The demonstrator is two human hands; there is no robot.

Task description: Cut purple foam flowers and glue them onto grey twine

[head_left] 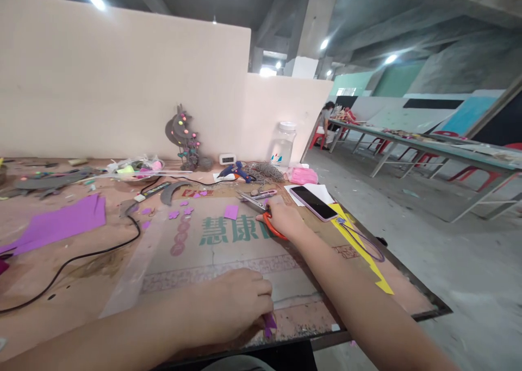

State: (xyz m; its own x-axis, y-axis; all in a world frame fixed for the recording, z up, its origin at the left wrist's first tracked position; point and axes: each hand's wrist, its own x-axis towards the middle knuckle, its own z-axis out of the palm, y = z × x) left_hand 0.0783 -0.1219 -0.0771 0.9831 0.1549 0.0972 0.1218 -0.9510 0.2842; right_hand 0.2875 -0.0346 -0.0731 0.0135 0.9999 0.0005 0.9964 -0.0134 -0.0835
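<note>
My right hand (284,217) is closed on a pair of scissors (267,218) with orange handles, resting over the printed cardboard (171,273). The scissor blades point to the upper left. Close to the table's front edge, my left hand (240,303) has its fingers curled round a small purple piece (269,323), most of it hidden below the hand. A small purple square (230,212) lies left of the scissors. Farther left are several small purple flower cut-outs (174,215). Just beyond the scissors sits a utility knife (267,193).
Purple sheets (69,221) lie at the left, near a black cord (69,262). A blue glue gun (236,171), a decorated grey figure (183,137) and a clear jar (283,145) stand along the back partition. A phone (313,202) and yellow strip (362,251) are at the right.
</note>
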